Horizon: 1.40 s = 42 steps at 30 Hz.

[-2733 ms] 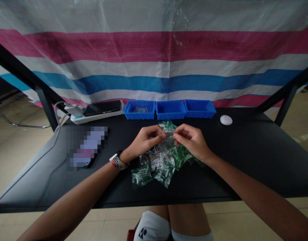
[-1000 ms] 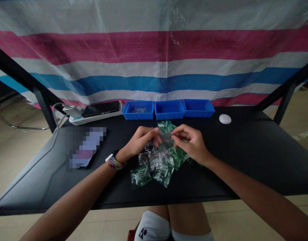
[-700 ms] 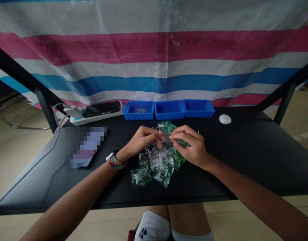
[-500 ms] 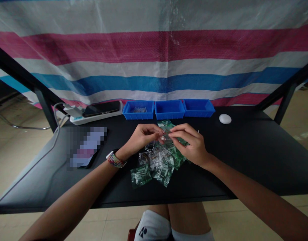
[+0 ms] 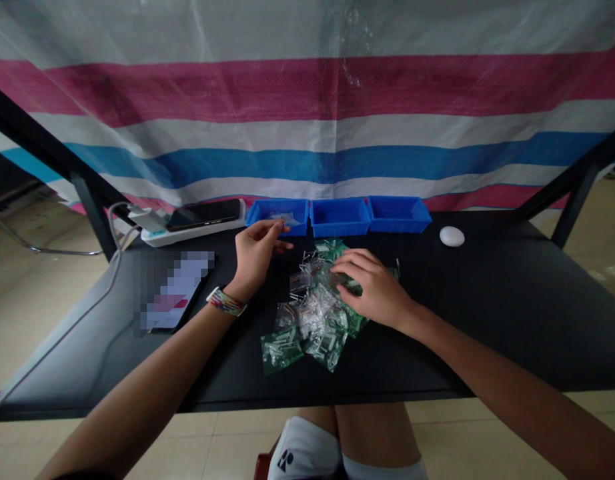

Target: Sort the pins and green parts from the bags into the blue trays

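In front of the left blue bin [image 5: 280, 231] is my left hand [image 5: 255, 257], thumb and forefinger pinched together at the bin's near edge. Whatever sits in that pinch is too small to make out. Clear plastic packets [image 5: 283, 217] lie inside this bin. My right hand [image 5: 375, 287] hovers over or touches the right side of the pile, its fingers bent and apart, with no held thing visible. The pile consists of small clear plastic bags [image 5: 317, 310] and green-tinted bags [image 5: 281, 350] containing little pin-like pieces. Part of it is hidden beneath my right hand.
A middle blue bin [image 5: 340, 229] and a right blue bin [image 5: 400, 227] continue the row along the black table's [image 5: 487, 320] back edge. A white egg-shaped object [image 5: 452, 236] lies right. Left are a power strip [image 5: 187, 235] with a dark phone [image 5: 205, 214], and another phone [image 5: 180, 293].
My left hand has moved left and away from me, from the pile to the left bin. My right hand has stayed by the pile, and its fingers have parted.
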Each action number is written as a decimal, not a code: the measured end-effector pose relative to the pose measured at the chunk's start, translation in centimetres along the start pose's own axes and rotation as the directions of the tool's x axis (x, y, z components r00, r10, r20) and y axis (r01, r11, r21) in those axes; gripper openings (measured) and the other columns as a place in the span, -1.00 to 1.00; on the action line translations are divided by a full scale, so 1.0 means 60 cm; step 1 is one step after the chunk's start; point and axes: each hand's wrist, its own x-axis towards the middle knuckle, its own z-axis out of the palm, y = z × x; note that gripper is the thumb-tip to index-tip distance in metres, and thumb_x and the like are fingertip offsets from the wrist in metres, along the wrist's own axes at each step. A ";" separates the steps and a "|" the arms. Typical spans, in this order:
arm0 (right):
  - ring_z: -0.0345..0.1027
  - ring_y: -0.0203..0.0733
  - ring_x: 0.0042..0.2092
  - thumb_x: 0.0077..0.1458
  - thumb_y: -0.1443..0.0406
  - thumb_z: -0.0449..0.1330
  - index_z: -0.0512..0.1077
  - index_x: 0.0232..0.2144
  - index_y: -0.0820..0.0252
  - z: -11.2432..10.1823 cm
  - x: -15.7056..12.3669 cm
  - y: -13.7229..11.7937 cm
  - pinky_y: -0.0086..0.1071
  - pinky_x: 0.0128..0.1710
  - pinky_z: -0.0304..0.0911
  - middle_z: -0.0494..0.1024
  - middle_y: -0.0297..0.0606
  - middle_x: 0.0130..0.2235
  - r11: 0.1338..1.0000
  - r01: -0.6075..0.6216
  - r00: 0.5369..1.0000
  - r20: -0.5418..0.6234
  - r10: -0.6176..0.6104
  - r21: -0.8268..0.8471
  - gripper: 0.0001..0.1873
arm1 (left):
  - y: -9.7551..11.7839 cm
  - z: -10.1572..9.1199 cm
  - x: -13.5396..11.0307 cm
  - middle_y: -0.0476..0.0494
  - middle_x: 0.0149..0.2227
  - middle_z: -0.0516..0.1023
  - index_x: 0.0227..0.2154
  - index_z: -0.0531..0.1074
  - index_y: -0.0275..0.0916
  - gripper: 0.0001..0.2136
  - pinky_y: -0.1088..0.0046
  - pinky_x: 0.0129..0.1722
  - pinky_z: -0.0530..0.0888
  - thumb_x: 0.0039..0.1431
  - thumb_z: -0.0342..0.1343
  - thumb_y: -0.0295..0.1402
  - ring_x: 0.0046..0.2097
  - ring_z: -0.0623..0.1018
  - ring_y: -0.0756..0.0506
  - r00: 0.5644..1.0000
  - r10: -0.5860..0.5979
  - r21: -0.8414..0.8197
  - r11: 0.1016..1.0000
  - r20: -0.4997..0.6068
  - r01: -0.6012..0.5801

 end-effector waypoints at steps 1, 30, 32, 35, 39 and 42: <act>0.42 0.12 0.20 0.21 0.45 0.30 0.56 -0.05 0.13 0.002 -0.001 0.000 0.09 0.25 0.41 0.64 -0.12 0.00 1.000 0.006 1.000 0.003 -0.006 -0.014 -0.73 | -0.004 -0.002 0.003 -0.28 -0.14 0.75 -0.19 0.63 -0.33 -0.72 0.55 -0.51 0.49 0.19 0.34 -0.19 -0.43 0.71 -0.07 1.000 -0.017 -0.014 1.000 -0.013 0.017; 0.68 -0.12 -0.27 0.05 0.12 0.53 0.54 -0.23 0.14 -0.007 0.017 -0.011 -0.14 -0.14 0.67 0.61 -0.31 -0.20 0.290 -0.389 0.820 0.185 0.541 0.875 -0.65 | 0.033 0.027 -0.077 -0.15 -0.37 0.62 -0.35 0.60 -0.32 -0.71 0.46 -0.31 0.45 0.32 0.30 -0.15 -0.33 0.56 -0.05 0.751 0.137 0.092 0.963 0.646 -0.254; 0.67 -0.13 -0.28 0.04 0.12 0.54 0.53 -0.21 0.15 -0.006 0.017 -0.012 -0.17 -0.16 0.66 0.61 -0.31 -0.24 0.298 -0.409 0.828 0.214 0.518 0.863 -0.63 | 0.032 0.027 -0.076 -0.16 -0.37 0.63 -0.35 0.60 -0.32 -0.71 0.46 -0.32 0.45 0.32 0.31 -0.15 -0.33 0.56 -0.05 0.759 0.126 0.086 0.968 0.639 -0.234; 0.65 -0.15 -0.34 0.05 0.11 0.53 0.53 -0.25 0.16 -0.005 0.016 -0.012 -0.23 -0.25 0.64 0.61 -0.32 -0.32 0.324 -0.426 0.836 0.230 0.498 0.845 -0.64 | 0.032 0.028 -0.077 -0.15 -0.38 0.63 -0.35 0.60 -0.32 -0.71 0.46 -0.31 0.45 0.31 0.31 -0.15 -0.34 0.55 -0.05 0.759 0.117 0.083 0.972 0.640 -0.220; 0.62 -0.19 -0.40 0.08 0.11 0.50 0.52 -0.29 0.18 -0.006 0.015 -0.014 -0.28 -0.32 0.60 0.61 -0.32 -0.37 0.367 -0.413 0.839 0.192 0.509 0.833 -0.67 | 0.034 0.028 -0.078 -0.11 -0.45 0.59 -0.43 0.56 -0.31 -0.67 0.49 -0.37 0.40 0.31 0.31 -0.13 -0.40 0.50 -0.01 0.760 0.108 0.095 0.971 0.640 -0.218; 0.60 -0.21 -0.43 0.09 0.12 0.49 0.51 -0.30 0.17 -0.009 0.016 -0.014 -0.31 -0.37 0.57 0.59 -0.35 -0.37 0.395 -0.393 0.842 0.152 0.518 0.830 -0.68 | 0.037 0.025 -0.078 -0.08 -0.52 0.53 -0.53 0.49 -0.29 -0.59 0.51 -0.42 0.35 0.33 0.28 -0.10 -0.45 0.47 0.01 0.759 0.100 0.098 0.973 0.644 -0.211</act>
